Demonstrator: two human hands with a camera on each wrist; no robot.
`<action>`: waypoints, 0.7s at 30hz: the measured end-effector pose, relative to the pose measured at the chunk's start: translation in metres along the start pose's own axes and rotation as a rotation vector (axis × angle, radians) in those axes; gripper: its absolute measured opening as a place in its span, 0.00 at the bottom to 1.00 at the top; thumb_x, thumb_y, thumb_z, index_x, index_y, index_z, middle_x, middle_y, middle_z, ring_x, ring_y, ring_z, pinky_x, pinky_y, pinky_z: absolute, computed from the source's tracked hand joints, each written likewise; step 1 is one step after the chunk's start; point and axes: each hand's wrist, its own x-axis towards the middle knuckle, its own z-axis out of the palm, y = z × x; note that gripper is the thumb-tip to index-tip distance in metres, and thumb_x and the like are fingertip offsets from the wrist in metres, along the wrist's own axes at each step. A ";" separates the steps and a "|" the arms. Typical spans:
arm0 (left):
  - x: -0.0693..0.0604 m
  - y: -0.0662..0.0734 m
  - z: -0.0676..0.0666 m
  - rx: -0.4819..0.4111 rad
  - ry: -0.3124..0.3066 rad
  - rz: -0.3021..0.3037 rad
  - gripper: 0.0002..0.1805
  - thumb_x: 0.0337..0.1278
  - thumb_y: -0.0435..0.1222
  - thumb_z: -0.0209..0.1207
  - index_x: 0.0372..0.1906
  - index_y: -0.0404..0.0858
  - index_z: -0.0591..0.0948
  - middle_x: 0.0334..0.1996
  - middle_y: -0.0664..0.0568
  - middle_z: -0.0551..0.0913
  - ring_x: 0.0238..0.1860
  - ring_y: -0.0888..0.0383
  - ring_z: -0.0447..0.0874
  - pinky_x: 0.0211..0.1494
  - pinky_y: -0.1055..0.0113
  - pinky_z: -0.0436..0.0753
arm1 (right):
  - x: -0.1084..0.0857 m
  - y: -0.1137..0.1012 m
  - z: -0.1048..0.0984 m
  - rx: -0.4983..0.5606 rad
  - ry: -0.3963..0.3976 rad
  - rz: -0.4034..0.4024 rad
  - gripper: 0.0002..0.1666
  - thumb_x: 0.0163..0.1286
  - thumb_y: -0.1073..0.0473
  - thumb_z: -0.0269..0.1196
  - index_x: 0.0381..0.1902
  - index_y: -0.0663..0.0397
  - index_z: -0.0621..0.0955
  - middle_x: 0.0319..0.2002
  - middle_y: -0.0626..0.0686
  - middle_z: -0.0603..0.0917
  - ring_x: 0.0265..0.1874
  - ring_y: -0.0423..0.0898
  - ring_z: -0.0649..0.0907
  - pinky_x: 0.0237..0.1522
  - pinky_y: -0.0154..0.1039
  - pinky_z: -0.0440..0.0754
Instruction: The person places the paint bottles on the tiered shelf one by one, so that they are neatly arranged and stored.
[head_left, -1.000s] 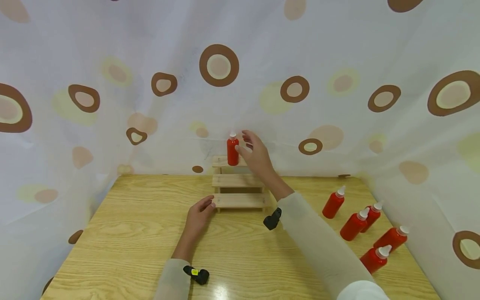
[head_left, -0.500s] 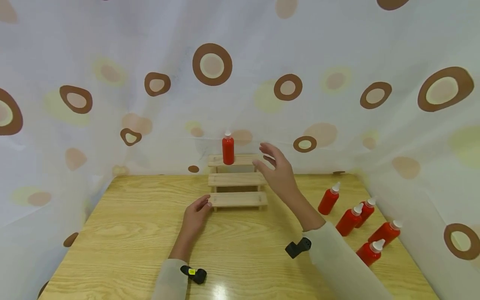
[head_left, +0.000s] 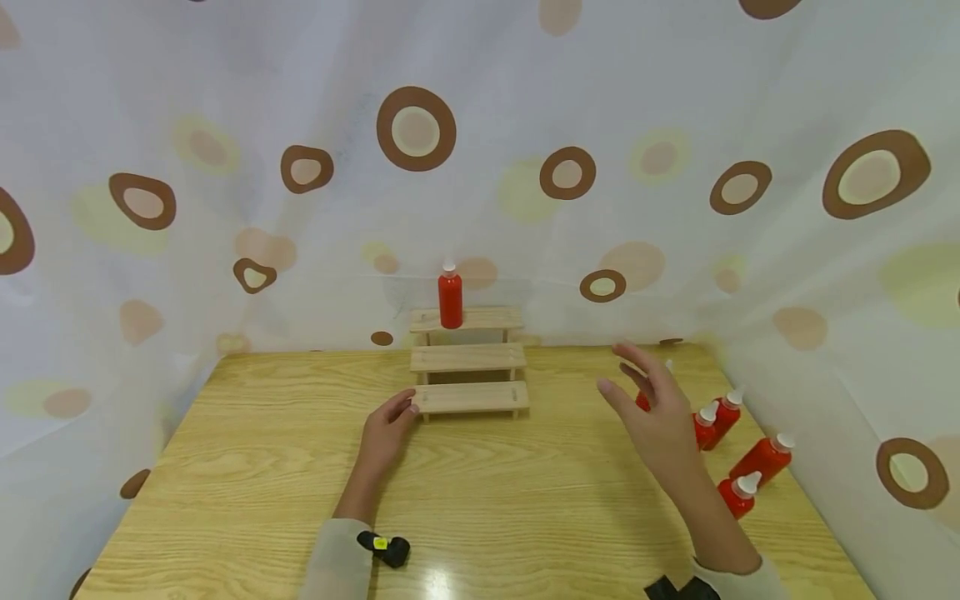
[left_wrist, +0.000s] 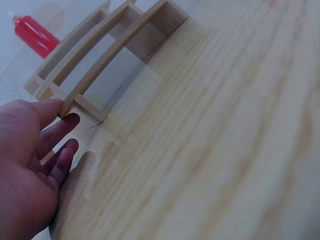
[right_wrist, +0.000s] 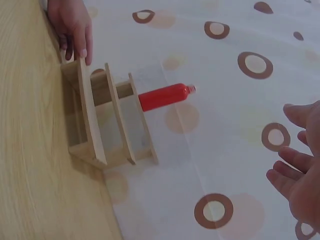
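Note:
A three-tier wooden stand [head_left: 471, 398] is at the back of the table. On its top tier, left of the middle, a red squeeze bottle [head_left: 451, 302] stands upright. My left hand [head_left: 385, 435] pinches the left end of the lowest tier; in the left wrist view the thumb [left_wrist: 49, 110] lies on that end and the index finger is under it. To the right of the stand, my right hand [head_left: 660, 421] is in the air with fingers spread and nothing in it. It partly hides some red bottles [head_left: 763, 460] behind it.
Several red bottles with white nozzle caps, among them one near the right edge [head_left: 724, 419], are on the right side of the wooden table [head_left: 480, 508]. A patterned white cloth [head_left: 495, 225] hangs behind and along both sides.
My right hand has let go of the bottle on the top tier and moved right and down towards the other bottles. The left hand has kept its place at the stand.

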 end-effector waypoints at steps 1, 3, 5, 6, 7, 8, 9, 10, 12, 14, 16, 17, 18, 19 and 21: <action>0.000 0.000 0.000 -0.002 0.000 -0.001 0.22 0.72 0.42 0.59 0.67 0.42 0.79 0.63 0.39 0.80 0.66 0.45 0.76 0.69 0.48 0.74 | -0.006 0.001 -0.007 -0.022 0.015 0.010 0.32 0.73 0.55 0.65 0.72 0.43 0.70 0.68 0.48 0.73 0.67 0.41 0.74 0.61 0.17 0.69; 0.000 0.000 0.000 -0.004 0.002 -0.004 0.22 0.72 0.42 0.59 0.66 0.43 0.79 0.63 0.40 0.80 0.66 0.46 0.76 0.69 0.48 0.74 | -0.018 0.004 -0.019 -0.061 0.043 0.028 0.33 0.73 0.56 0.65 0.73 0.43 0.70 0.68 0.48 0.72 0.66 0.37 0.74 0.60 0.16 0.69; 0.000 0.000 0.000 -0.001 0.003 -0.004 0.21 0.72 0.41 0.59 0.66 0.43 0.79 0.62 0.40 0.80 0.66 0.46 0.76 0.69 0.48 0.74 | -0.029 0.008 -0.031 -0.093 0.072 0.045 0.33 0.72 0.57 0.65 0.73 0.44 0.69 0.68 0.48 0.72 0.65 0.32 0.73 0.60 0.15 0.68; 0.001 0.000 0.000 -0.001 0.003 -0.004 0.21 0.72 0.41 0.59 0.66 0.43 0.79 0.63 0.40 0.80 0.66 0.46 0.76 0.69 0.48 0.74 | -0.035 0.010 -0.037 -0.102 0.089 0.058 0.34 0.72 0.58 0.65 0.73 0.44 0.69 0.68 0.47 0.73 0.65 0.30 0.73 0.60 0.16 0.68; 0.001 -0.001 0.000 -0.004 0.004 -0.005 0.21 0.72 0.42 0.59 0.66 0.43 0.79 0.62 0.40 0.80 0.66 0.46 0.76 0.69 0.48 0.74 | -0.040 0.012 -0.042 -0.107 0.103 0.069 0.34 0.72 0.59 0.66 0.73 0.44 0.69 0.68 0.47 0.73 0.64 0.29 0.73 0.60 0.16 0.69; 0.001 -0.001 0.000 -0.002 0.004 -0.004 0.21 0.72 0.42 0.59 0.66 0.43 0.79 0.63 0.40 0.80 0.66 0.46 0.76 0.69 0.48 0.74 | -0.045 0.015 -0.047 -0.114 0.113 0.088 0.34 0.72 0.58 0.65 0.73 0.43 0.70 0.68 0.45 0.73 0.64 0.27 0.72 0.59 0.15 0.68; 0.001 -0.001 -0.001 -0.003 0.005 -0.004 0.21 0.72 0.42 0.59 0.66 0.43 0.79 0.63 0.40 0.80 0.66 0.46 0.76 0.69 0.48 0.74 | -0.049 0.018 -0.051 -0.122 0.124 0.106 0.34 0.72 0.58 0.66 0.73 0.43 0.70 0.67 0.44 0.74 0.64 0.26 0.71 0.60 0.15 0.67; 0.001 -0.002 -0.001 -0.001 0.005 -0.003 0.21 0.72 0.42 0.59 0.66 0.43 0.79 0.63 0.40 0.80 0.66 0.46 0.76 0.69 0.48 0.74 | -0.054 0.021 -0.056 -0.132 0.134 0.126 0.34 0.72 0.59 0.66 0.73 0.43 0.70 0.67 0.43 0.74 0.65 0.26 0.71 0.60 0.15 0.67; 0.001 -0.002 -0.001 -0.001 0.007 -0.001 0.22 0.72 0.42 0.59 0.66 0.43 0.79 0.63 0.40 0.80 0.66 0.46 0.76 0.69 0.48 0.74 | -0.061 0.028 -0.063 -0.127 0.148 0.174 0.34 0.72 0.58 0.66 0.73 0.43 0.70 0.68 0.42 0.73 0.67 0.27 0.69 0.61 0.15 0.66; 0.000 -0.002 -0.001 -0.001 0.007 0.001 0.22 0.72 0.42 0.59 0.66 0.43 0.79 0.63 0.40 0.80 0.66 0.46 0.76 0.69 0.49 0.74 | -0.068 0.036 -0.070 -0.134 0.156 0.229 0.34 0.72 0.57 0.65 0.74 0.42 0.69 0.70 0.41 0.71 0.70 0.28 0.67 0.62 0.14 0.64; 0.000 -0.002 -0.001 -0.005 0.005 0.004 0.22 0.72 0.42 0.59 0.66 0.43 0.79 0.63 0.40 0.80 0.66 0.46 0.76 0.69 0.49 0.74 | -0.076 0.044 -0.075 -0.149 0.173 0.292 0.35 0.73 0.53 0.65 0.74 0.40 0.68 0.72 0.41 0.69 0.72 0.30 0.66 0.63 0.14 0.62; 0.000 -0.002 -0.001 -0.003 0.004 0.009 0.22 0.72 0.42 0.59 0.67 0.42 0.79 0.63 0.39 0.80 0.66 0.46 0.76 0.68 0.48 0.75 | -0.079 0.048 -0.077 -0.156 0.187 0.324 0.35 0.73 0.52 0.65 0.75 0.40 0.68 0.72 0.41 0.69 0.73 0.31 0.65 0.63 0.13 0.60; 0.000 -0.002 -0.001 -0.005 0.002 0.011 0.22 0.72 0.42 0.59 0.66 0.42 0.79 0.63 0.39 0.80 0.66 0.46 0.76 0.68 0.48 0.75 | -0.083 0.052 -0.079 -0.160 0.203 0.351 0.35 0.73 0.51 0.64 0.75 0.40 0.68 0.72 0.41 0.69 0.74 0.32 0.63 0.64 0.13 0.59; 0.000 -0.001 0.000 -0.004 0.000 0.013 0.22 0.72 0.42 0.59 0.67 0.42 0.79 0.63 0.39 0.80 0.66 0.45 0.76 0.68 0.48 0.75 | -0.088 0.056 -0.081 -0.165 0.218 0.379 0.35 0.73 0.51 0.64 0.75 0.41 0.67 0.72 0.42 0.69 0.74 0.33 0.63 0.64 0.13 0.59; 0.000 -0.001 0.000 -0.004 -0.004 0.019 0.22 0.72 0.42 0.59 0.67 0.42 0.78 0.63 0.39 0.79 0.66 0.44 0.75 0.68 0.47 0.74 | -0.095 0.063 -0.083 -0.176 0.247 0.437 0.36 0.73 0.48 0.64 0.75 0.42 0.67 0.71 0.43 0.70 0.75 0.35 0.63 0.63 0.13 0.59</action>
